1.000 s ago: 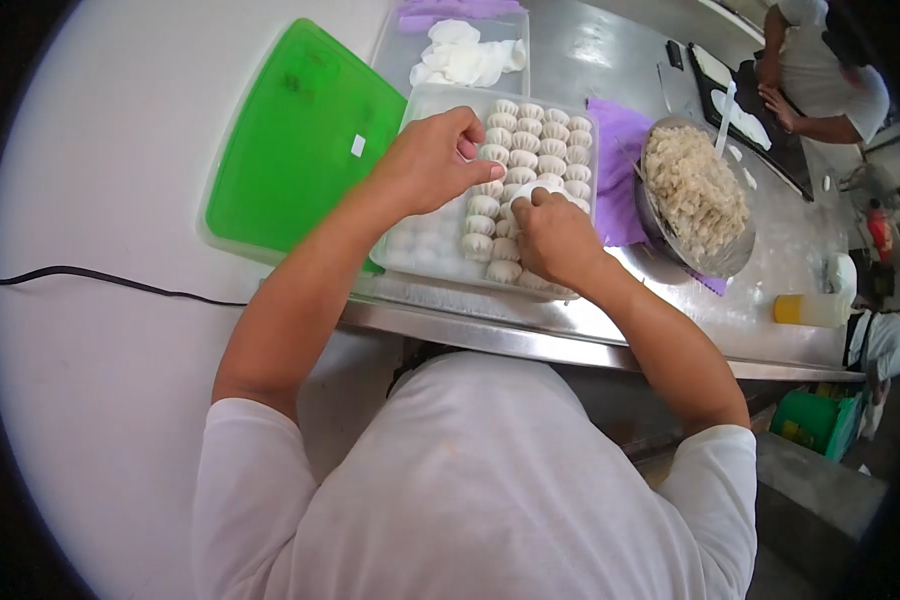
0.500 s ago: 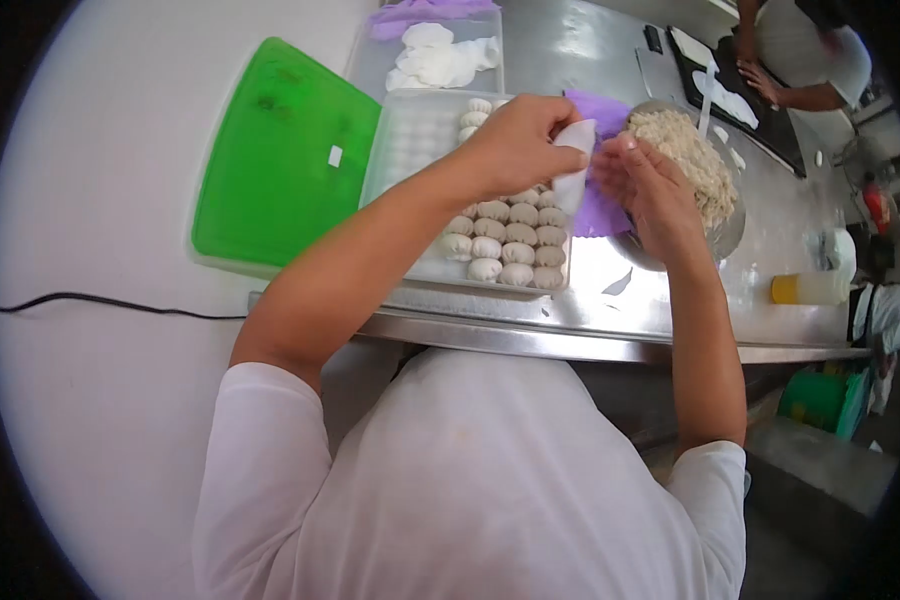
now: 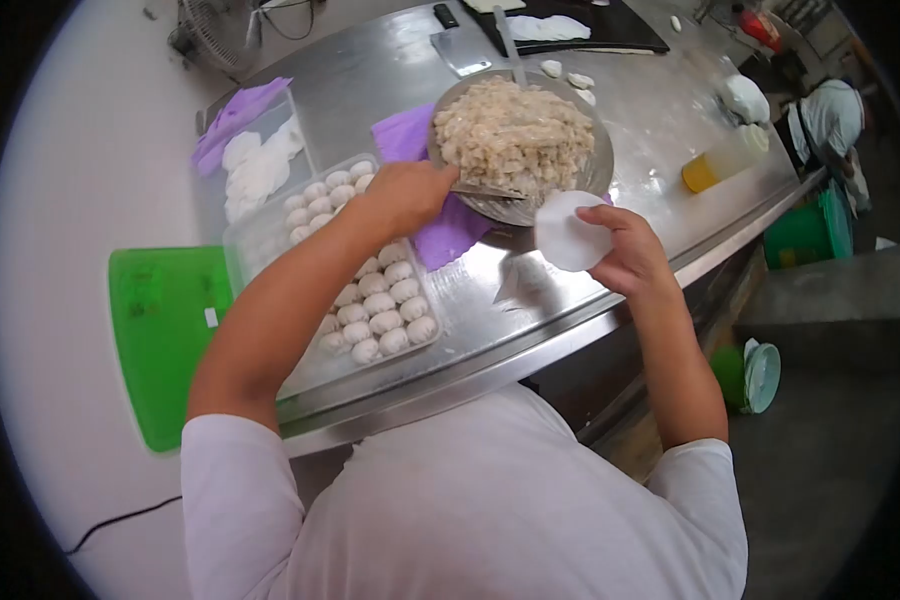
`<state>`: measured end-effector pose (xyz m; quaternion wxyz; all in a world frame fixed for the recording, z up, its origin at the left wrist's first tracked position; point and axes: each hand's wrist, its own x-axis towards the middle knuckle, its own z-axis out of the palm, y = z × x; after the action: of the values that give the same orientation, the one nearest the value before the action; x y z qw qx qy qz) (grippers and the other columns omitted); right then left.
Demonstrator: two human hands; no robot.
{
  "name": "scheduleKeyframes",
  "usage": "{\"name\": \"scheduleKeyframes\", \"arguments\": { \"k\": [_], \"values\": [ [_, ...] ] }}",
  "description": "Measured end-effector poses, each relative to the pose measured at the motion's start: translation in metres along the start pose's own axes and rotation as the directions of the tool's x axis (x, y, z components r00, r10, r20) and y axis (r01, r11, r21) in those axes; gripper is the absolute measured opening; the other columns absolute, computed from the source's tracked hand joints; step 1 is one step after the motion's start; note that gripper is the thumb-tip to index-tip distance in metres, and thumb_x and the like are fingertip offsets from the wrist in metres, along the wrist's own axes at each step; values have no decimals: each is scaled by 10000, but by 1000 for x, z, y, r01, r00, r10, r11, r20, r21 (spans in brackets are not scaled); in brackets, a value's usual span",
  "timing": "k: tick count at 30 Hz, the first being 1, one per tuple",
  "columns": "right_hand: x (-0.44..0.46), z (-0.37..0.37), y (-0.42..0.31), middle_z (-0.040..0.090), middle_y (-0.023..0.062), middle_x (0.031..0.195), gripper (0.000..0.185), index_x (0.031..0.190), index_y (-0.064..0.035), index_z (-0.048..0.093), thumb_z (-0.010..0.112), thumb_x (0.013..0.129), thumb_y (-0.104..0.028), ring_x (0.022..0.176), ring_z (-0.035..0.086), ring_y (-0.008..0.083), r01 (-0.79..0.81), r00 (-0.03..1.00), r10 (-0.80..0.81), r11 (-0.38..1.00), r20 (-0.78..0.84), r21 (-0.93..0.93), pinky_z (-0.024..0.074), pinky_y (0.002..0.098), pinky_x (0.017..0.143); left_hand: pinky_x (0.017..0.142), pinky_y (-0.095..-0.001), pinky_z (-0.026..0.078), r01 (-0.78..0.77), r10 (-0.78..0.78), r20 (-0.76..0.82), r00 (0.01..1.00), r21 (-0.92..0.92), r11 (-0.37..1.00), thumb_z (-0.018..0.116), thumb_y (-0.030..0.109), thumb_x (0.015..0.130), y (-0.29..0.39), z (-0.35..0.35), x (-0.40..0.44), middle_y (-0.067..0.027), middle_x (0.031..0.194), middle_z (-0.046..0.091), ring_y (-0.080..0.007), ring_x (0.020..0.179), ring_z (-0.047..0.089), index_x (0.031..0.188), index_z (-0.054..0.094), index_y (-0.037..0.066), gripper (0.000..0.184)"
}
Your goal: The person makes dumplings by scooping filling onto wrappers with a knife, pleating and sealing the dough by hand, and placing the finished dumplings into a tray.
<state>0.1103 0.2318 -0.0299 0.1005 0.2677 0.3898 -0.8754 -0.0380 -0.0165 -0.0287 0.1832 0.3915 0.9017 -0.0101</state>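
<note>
My left hand (image 3: pixel 410 200) is closed on a flat metal spatula (image 3: pixel 490 191), whose blade lies at the near edge of the filling. That pale, chopped filling (image 3: pixel 515 130) is heaped in a round metal bowl (image 3: pixel 606 165). Between the thumb and fingers of my right hand (image 3: pixel 630 250) is a thin, round, white dough wrapper (image 3: pixel 573 235), held just off the bowl's near rim. Under my left forearm sits a clear plastic tray (image 3: pixel 425 350) with rows of pleated dumplings (image 3: pixel 380 303); the forearm hides some of them.
Beside the tray are a green lid (image 3: pixel 165 350), a container of white wrappers (image 3: pixel 260 165) and purple cloths (image 3: pixel 450 235). A cleaver (image 3: pixel 465 52), a black board (image 3: pixel 610 38) and a yellow-bottomed container (image 3: pixel 705 172) stand farther off. Another person (image 3: pixel 830 120) is at the right.
The view has swung right toward the bowl. The wrapper has passed from my left hand to my right, and my left hand has taken hold of the spatula.
</note>
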Motion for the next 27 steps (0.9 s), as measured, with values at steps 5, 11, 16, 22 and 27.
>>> {"name": "scheduleKeyframes", "arguments": {
  "k": [5,11,16,22,27],
  "values": [
    [-11,-42,-16,531,259,1347,467,1367,106,401,528,962,-89,1206,590,384,11,995,4,990,-104,138,466,529,1076,886,-490,503,-81,81,-6,997,-40,996,490,66,878,29,-21,-2,-212,1078,672,-395,1038,648,1221,636,75,373],
    [-12,-53,-16,534,277,1341,417,1355,129,400,457,1005,-90,1236,576,403,8,995,5,991,-102,136,469,551,1080,882,-487,515,-34,14,-210,978,-95,995,495,49,861,63,-8,47,-214,1034,680,-392,1008,661,1228,651,85,400],
    [-16,-56,-21,569,262,1298,410,1324,108,437,489,1012,-153,1202,601,397,-12,998,22,987,-56,159,483,565,1058,869,-493,523,-189,182,-107,978,-60,980,501,40,850,73,-4,51,-221,1034,680,-394,1011,661,1230,663,77,415],
    [-15,-50,-23,587,250,1260,408,1307,88,436,510,1011,-182,1166,621,395,-14,998,22,989,-51,146,493,582,1034,889,-502,516,-150,130,-140,982,-146,978,503,55,863,61,-1,60,-232,1047,687,-392,1026,661,1217,666,57,390],
    [-14,-49,-23,592,242,1243,404,1292,67,451,536,1001,-200,1150,627,395,-25,995,39,989,-95,143,504,588,1014,912,-498,511,-139,91,-222,971,-212,967,498,45,854,56,-13,53,-250,1050,692,-392,1045,663,1207,684,60,399]
  ]
}}
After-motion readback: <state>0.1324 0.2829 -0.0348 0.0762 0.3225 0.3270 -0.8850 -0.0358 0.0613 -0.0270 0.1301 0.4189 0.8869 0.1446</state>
